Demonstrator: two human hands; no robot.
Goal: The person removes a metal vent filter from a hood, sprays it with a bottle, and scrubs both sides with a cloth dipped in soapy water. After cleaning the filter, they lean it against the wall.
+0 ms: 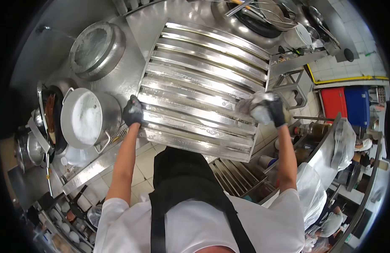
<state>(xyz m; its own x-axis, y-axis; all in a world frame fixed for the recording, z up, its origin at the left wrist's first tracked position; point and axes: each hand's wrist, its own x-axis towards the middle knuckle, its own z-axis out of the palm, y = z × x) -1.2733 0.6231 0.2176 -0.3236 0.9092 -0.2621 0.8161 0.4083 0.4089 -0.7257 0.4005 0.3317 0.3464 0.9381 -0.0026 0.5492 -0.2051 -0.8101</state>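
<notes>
A large metal baffle filter (199, 90) with parallel slats lies tilted in front of me, wet and shiny. My left hand (133, 111), in a black glove, is closed round its left edge. On the right side my right hand (276, 110), also black-gloved, grips a greyish cloth (260, 107) against the slats; motion blurs the cloth. To the left of the filter stands a metal pot (112, 110) with white suds (86, 118) inside.
An upturned metal pot (117, 52) sits at the upper left. Woks and strainers (271, 14) crowd the top right, beside a white container (298, 37). Another slatted filter (235, 175) is below right. Red (332, 102) and blue (357, 105) boxes stand right. A co-worker (332, 223) is lower right.
</notes>
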